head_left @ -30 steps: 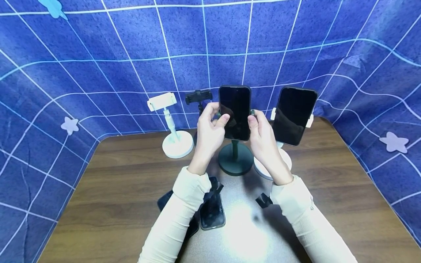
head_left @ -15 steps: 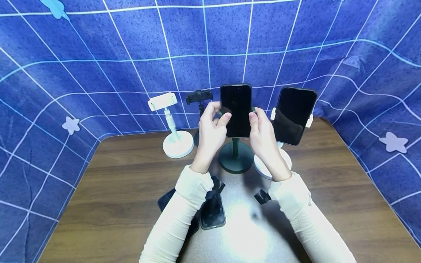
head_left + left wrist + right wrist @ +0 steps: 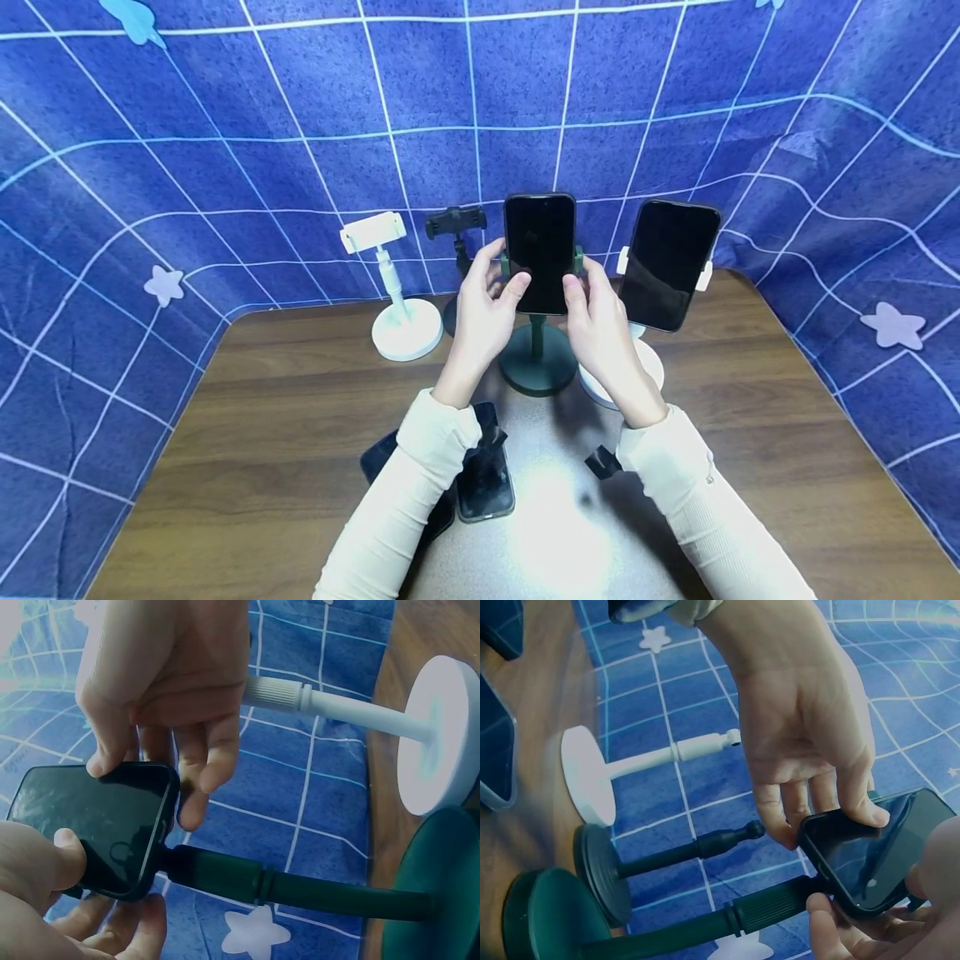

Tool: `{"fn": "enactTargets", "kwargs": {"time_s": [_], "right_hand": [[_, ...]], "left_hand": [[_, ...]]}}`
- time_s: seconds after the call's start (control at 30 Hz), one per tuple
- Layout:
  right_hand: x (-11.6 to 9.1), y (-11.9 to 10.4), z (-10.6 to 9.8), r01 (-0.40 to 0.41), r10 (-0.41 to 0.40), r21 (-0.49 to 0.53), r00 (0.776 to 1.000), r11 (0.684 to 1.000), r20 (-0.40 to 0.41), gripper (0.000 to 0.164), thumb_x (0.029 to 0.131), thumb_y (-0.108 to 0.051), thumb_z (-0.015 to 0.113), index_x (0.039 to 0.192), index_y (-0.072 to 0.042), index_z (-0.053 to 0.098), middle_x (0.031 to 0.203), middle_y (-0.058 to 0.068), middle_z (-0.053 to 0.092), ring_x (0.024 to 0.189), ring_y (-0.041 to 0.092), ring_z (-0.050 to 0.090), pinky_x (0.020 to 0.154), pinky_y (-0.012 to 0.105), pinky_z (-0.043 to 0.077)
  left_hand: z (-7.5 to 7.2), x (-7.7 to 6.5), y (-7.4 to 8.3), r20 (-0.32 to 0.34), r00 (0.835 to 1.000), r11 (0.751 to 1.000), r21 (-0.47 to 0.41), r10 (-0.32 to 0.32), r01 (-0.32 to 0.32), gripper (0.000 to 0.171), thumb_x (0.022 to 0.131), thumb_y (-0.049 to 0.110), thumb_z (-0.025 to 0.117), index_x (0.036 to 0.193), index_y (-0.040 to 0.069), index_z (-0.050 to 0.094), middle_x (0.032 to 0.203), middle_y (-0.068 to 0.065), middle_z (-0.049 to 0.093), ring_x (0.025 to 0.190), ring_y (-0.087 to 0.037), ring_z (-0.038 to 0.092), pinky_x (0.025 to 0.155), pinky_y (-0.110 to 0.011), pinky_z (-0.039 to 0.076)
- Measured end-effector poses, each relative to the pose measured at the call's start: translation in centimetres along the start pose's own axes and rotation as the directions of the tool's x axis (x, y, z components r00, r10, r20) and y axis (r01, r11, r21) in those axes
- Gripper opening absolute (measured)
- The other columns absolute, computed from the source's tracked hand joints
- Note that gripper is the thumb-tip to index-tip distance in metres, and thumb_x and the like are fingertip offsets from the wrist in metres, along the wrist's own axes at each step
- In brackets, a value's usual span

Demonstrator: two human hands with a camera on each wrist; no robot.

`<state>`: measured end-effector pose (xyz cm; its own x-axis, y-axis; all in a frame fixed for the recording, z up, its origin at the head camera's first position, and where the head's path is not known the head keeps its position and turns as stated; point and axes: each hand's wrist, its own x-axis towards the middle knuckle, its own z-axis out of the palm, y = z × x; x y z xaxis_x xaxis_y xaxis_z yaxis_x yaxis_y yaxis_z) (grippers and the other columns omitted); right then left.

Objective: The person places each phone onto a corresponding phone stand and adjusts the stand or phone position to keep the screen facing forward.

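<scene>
A black smartphone (image 3: 541,237) stands upright in the clamp of a dark green phone stand (image 3: 538,367) in the head view. My left hand (image 3: 482,312) pinches its left side, thumb on the screen and fingers behind. On the opposite edge, my right hand (image 3: 600,321) does the same with its thumb near the lower right corner. Green clamp arms show at both sides of the phone. In the left wrist view, the phone (image 3: 105,817) sits at the end of the green stem (image 3: 225,876); the clamp's back is hidden. The right wrist view shows both thumbs on the screen.
To the right, another phone (image 3: 670,265) sits in a white stand (image 3: 648,358). A white stand (image 3: 407,329) and a black stand (image 3: 455,222) are at the left. Phones (image 3: 486,487) lie on the wooden table (image 3: 270,433) beneath my left forearm. A blue curtain (image 3: 315,83) hangs behind.
The phone has risen slightly and shifted a little right relative to the frame. Both hands have slid lower along its sides, uncovering the green clamp arms.
</scene>
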<state>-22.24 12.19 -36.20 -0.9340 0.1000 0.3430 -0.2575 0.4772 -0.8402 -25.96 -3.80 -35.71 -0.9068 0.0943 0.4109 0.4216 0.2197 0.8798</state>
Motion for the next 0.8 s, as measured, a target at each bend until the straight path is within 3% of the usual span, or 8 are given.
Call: {"fn": "enactTargets", "kwargs": {"time_s": [0.17,0.37,0.47,0.53,0.6,0.7,0.8], "right_hand": [[0.2,-0.2,0.1,-0.026,0.026,-0.003,1.000,1.000,0.004,0.043,0.113,-0.028,0.038,0.147,-0.003,0.043,0.089,0.013,0.058,0.071,0.033,0.074,0.075,0.041,0.060],[0.2,-0.6,0.1,-0.016,0.016,0.000,1.000,1.000,-0.023,0.037,0.112,-0.021,0.041,0.142,0.000,0.047,0.094,0.016,0.064,0.069,0.033,0.074,0.066,0.028,0.055],[0.1,-0.7,0.0,-0.015,0.015,0.009,0.999,1.000,-0.031,0.036,0.112,-0.020,0.042,0.141,0.000,0.049,0.094,0.016,0.065,0.069,0.035,0.073,0.064,0.023,0.054],[0.0,-0.7,-0.1,-0.015,0.016,0.013,1.000,1.000,-0.022,0.037,0.112,-0.021,0.042,0.142,0.000,0.048,0.093,0.015,0.064,0.070,0.035,0.073,0.065,0.023,0.054],[-0.1,-0.7,0.0,-0.021,0.021,0.011,1.000,1.000,-0.012,0.039,0.112,-0.023,0.041,0.144,-0.001,0.047,0.092,0.015,0.063,0.070,0.034,0.073,0.066,0.025,0.055],[-0.4,-0.4,0.1,-0.025,0.024,0.027,1.000,0.999,0.010,0.041,0.112,-0.024,0.041,0.147,-0.004,0.044,0.093,0.016,0.065,0.072,0.033,0.074,0.068,0.028,0.058],[-1.0,0.2,0.6,-0.036,0.034,0.060,0.999,0.998,0.042,0.041,0.112,-0.026,0.041,0.148,-0.005,0.042,0.098,0.018,0.069,0.078,0.032,0.074,0.066,0.028,0.060]], "left_hand": [[0.0,-0.3,-0.1,0.017,1.000,1.000,0.001,0.000,0.000,0.061,0.102,0.020,0.066,0.156,0.006,0.042,0.143,-0.018,0.062,0.127,-0.028,0.065,0.108,-0.045,0.051],[0.0,-0.4,-0.1,0.015,1.000,1.000,0.007,-0.009,0.008,0.062,0.101,0.021,0.067,0.156,0.005,0.041,0.140,-0.020,0.063,0.124,-0.027,0.067,0.106,-0.045,0.052],[0.0,-0.4,-0.1,0.019,1.000,1.000,0.024,0.004,-0.005,0.062,0.101,0.021,0.067,0.155,0.004,0.042,0.102,-0.019,0.075,0.090,-0.022,0.073,0.099,-0.042,0.056],[-0.1,-0.3,-0.1,0.019,1.000,0.999,0.038,0.015,-0.015,0.062,0.101,0.021,0.067,0.155,0.004,0.043,0.082,-0.014,0.071,0.073,-0.015,0.064,0.095,-0.037,0.057],[-0.1,-0.3,-0.1,0.031,0.999,0.999,0.037,0.017,-0.018,0.061,0.102,0.021,0.066,0.156,0.004,0.042,0.067,-0.013,0.056,0.060,-0.014,0.050,0.081,-0.031,0.056],[-0.2,-0.5,-0.2,0.050,0.999,1.000,0.023,-0.002,0.001,0.062,0.102,0.023,0.065,0.157,0.010,0.039,0.082,-0.013,0.069,0.063,-0.011,0.055,0.069,-0.026,0.052],[-0.2,-0.8,-0.5,0.080,0.996,0.999,-0.030,-0.041,0.043,0.063,0.103,0.023,0.064,0.158,0.010,0.035,0.107,-0.018,0.073,0.076,-0.019,0.069,0.069,-0.030,0.058]]}}
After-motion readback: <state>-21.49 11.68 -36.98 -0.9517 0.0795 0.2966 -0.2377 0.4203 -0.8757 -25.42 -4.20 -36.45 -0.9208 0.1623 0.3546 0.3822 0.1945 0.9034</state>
